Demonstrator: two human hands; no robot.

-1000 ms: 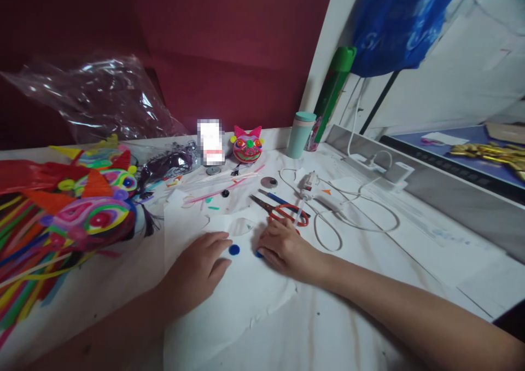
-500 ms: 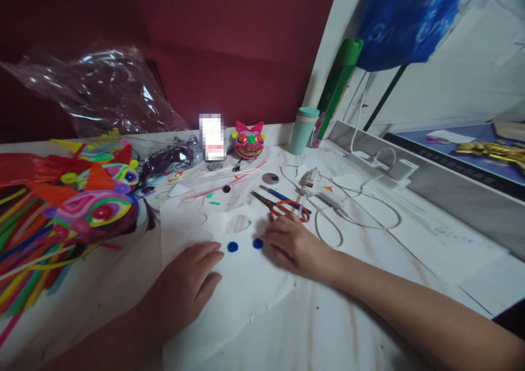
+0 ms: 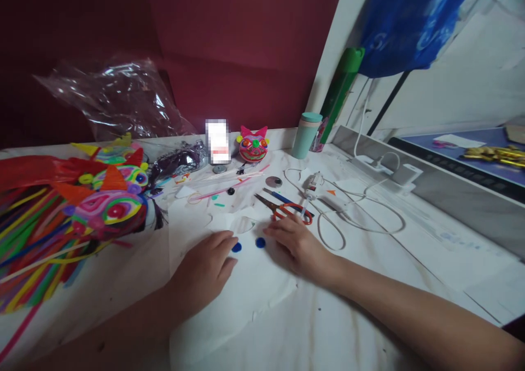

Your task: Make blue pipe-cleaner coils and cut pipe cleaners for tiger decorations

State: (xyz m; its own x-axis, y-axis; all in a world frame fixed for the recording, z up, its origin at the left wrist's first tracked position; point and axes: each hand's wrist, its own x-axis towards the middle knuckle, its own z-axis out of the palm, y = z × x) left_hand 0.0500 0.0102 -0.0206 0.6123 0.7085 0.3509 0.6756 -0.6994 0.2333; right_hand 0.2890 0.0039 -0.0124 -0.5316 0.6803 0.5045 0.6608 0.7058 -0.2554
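Observation:
Two small blue discs (image 3: 260, 243) lie side by side on a white paper sheet (image 3: 229, 305). My left hand (image 3: 209, 264) rests by the left blue disc (image 3: 237, 247), fingertips at its edge, thumb and fingers apart. Just right of the other disc, my right hand (image 3: 297, 245) lies on the paper with loosely bent fingers and nothing visible in them. Beyond that hand are orange-handled scissors (image 3: 283, 209), their handles partly behind its knuckles. A blue pen-like tool (image 3: 283, 197) lies alongside the scissors.
At left, colourful lion-head crafts (image 3: 109, 207) lie with bright strips. A small pink lion head (image 3: 253, 144) and a lit phone (image 3: 217, 141) stand at the back. To the right are a white glue gun (image 3: 314, 184), its looping cable (image 3: 385, 230) and a green tumbler (image 3: 306, 137).
My left hand has moved right and reached the left blue disc, partly covering it. My right hand has drawn slightly away from the right disc. The view has shifted a little.

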